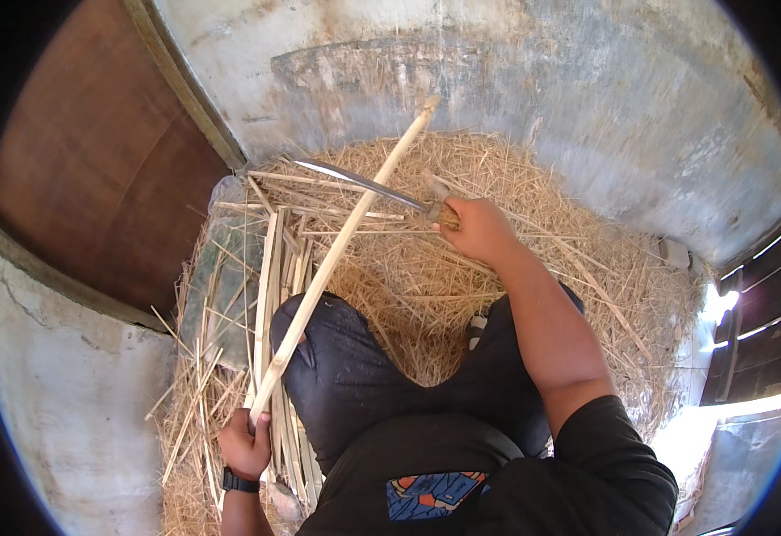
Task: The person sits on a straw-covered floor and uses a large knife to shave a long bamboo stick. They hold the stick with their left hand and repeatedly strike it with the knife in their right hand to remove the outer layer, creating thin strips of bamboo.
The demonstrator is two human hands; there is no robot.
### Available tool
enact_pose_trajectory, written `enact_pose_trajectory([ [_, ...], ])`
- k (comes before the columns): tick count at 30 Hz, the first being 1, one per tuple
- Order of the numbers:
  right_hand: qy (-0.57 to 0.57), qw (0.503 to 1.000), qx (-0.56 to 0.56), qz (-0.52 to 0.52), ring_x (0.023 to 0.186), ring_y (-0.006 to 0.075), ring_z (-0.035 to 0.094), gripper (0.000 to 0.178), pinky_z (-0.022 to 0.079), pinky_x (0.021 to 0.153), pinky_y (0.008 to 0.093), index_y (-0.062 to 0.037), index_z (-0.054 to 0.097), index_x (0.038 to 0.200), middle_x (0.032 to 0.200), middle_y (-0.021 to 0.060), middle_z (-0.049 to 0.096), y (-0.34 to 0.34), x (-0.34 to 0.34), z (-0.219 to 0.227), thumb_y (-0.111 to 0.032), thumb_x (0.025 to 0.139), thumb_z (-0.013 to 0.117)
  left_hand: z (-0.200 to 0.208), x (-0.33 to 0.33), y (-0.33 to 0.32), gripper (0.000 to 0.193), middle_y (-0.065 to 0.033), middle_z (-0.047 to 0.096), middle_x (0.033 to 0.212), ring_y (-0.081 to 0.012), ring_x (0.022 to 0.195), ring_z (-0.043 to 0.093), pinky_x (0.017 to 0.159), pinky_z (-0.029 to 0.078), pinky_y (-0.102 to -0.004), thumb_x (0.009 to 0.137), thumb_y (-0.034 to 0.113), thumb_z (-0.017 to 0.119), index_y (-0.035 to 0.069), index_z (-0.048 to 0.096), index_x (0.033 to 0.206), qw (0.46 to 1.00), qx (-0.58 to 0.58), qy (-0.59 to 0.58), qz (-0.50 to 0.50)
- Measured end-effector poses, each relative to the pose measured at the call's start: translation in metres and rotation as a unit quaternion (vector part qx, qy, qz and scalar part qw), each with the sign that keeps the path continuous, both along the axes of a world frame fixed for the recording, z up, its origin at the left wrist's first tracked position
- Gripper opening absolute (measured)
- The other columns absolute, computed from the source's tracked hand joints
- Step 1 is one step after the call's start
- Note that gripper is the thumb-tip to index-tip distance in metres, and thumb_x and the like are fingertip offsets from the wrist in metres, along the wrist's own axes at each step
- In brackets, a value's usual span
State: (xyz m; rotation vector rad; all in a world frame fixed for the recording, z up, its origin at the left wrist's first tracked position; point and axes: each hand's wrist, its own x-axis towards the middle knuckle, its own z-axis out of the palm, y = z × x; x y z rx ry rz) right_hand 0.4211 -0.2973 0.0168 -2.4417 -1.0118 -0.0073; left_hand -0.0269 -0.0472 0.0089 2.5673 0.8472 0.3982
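- the left hand (245, 444) grasps the low end of a pale wooden stick (344, 239), near the floor's left side, fingers curled around it.
- the right hand (482, 234) is closed around the handle of a knife (401, 198), to the right of the stick's upper half and apart from it.
- the stick's long axis slants from the left hand up and right, past the left knee (323, 326), its free end toward the wall (533, 85) at the floor's far edge.
- the blade points left and slightly away, crossing the stick's line above its middle; whether they touch, i cannot tell.
- further out, more sticks (268, 268) lie left of the left knee, and straw (618, 299) spreads over the floor.
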Motion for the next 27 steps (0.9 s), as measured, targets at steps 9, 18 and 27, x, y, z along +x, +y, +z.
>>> enact_pose_trajectory([
  [9, -0.085, 0.993, 0.076, -0.032, 0.060, 0.0276, 0.065, 0.023, 0.051, 0.058, 0.0427, -0.0101, 0.062, 0.089, 0.067, 0.0094, 0.064, -0.013, 0.025, -0.018, -0.030, 0.088, 0.073, 0.001, -0.021, 0.033, 0.032, -0.0135, 0.051, 0.061, -0.0310, 0.053, 0.052, 0.051, 0.039, -0.0414, 0.092, 0.030, 0.070, 0.000, 0.060, 0.086, 0.994, 0.103, -0.014, -0.027],
  [18, -0.108, 0.993, 0.038, -0.024, 0.071, 0.0296, 0.068, 0.020, 0.054, 0.065, 0.0417, -0.0085, 0.062, 0.093, 0.075, 0.0117, 0.067, -0.011, 0.010, 0.000, -0.025, 0.087, 0.071, 0.005, -0.020, 0.041, 0.032, -0.0127, 0.054, 0.062, -0.0319, 0.053, 0.052, 0.051, 0.040, -0.0436, 0.089, 0.031, 0.072, 0.000, 0.065, 0.093, 0.994, 0.111, 0.002, -0.008],
  [27, -0.018, 0.977, 0.103, -0.187, 0.069, 0.0319, 0.067, 0.015, 0.054, 0.062, 0.0446, -0.0092, 0.061, 0.092, 0.075, 0.0130, 0.067, -0.032, 0.033, 0.005, -0.020, 0.085, 0.071, 0.008, -0.028, 0.057, 0.040, -0.0138, 0.055, 0.062, -0.0320, 0.050, 0.054, 0.047, 0.039, -0.0423, 0.093, 0.040, 0.070, 0.001, 0.065, 0.095, 0.980, 0.190, -0.046, -0.037],
])
